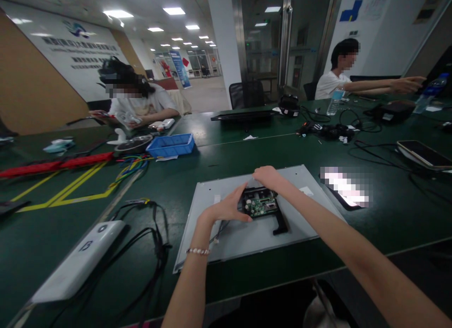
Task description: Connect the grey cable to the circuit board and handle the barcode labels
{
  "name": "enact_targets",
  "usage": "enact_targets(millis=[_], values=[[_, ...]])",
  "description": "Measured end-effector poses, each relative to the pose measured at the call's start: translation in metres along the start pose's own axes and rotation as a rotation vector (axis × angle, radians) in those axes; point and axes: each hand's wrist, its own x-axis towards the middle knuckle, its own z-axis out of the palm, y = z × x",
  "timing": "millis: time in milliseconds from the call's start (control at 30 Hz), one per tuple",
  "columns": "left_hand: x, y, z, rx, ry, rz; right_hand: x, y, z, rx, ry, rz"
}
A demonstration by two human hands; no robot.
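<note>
A flat grey panel (226, 243) lies on the table in front of me. On it sits a green circuit board (259, 206) in a black plastic bracket (281, 224), whose arm sticks out toward me. My left hand (229, 204) grips the left side of the bracket, thumb at the near edge and fingers at the far edge. At the bracket's far edge my right hand (267, 177) is closed, its fingers bent down; what is in its fingertips is hidden. A thin cable (219, 231) runs out from under my left hand across the panel.
Left of the panel are a white power bank (81, 259) and black cables (158, 245). A blue basket (171, 146) stands farther back. Right of the panel lies a lit phone (346, 189). A dark flat screen (243, 116) lies beyond. Two people sit across the table.
</note>
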Motion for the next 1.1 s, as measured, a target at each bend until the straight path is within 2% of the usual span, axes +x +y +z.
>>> enact_targets(millis=[133,267,367,433,600,733,833,933,1100], values=[[0.000,-0.003,0.001,0.005,-0.002,0.004,-0.010,0.009,-0.003,-0.007,0.035,0.068],[0.000,-0.004,0.001,0.004,-0.012,-0.005,-0.037,0.030,-0.004,-0.008,0.091,0.188],[0.001,-0.005,0.002,0.004,-0.015,-0.011,-0.060,0.043,0.004,0.058,0.095,0.298],[0.001,-0.006,0.002,0.007,-0.019,-0.011,-0.072,0.048,0.013,0.128,0.088,0.321],[0.001,-0.004,0.001,0.002,-0.023,-0.019,-0.088,0.053,0.033,0.283,0.205,0.292],[0.000,-0.002,-0.001,0.008,-0.037,-0.032,-0.090,0.062,0.037,0.347,0.279,0.160],[0.001,-0.002,-0.001,0.011,-0.036,-0.030,-0.090,0.069,0.037,0.326,0.264,0.056],[0.002,-0.002,-0.001,0.015,-0.030,-0.023,-0.089,0.070,0.036,0.289,0.217,0.012],[0.001,0.001,-0.003,0.026,-0.044,-0.036,-0.084,0.059,0.033,0.191,0.225,0.084]])
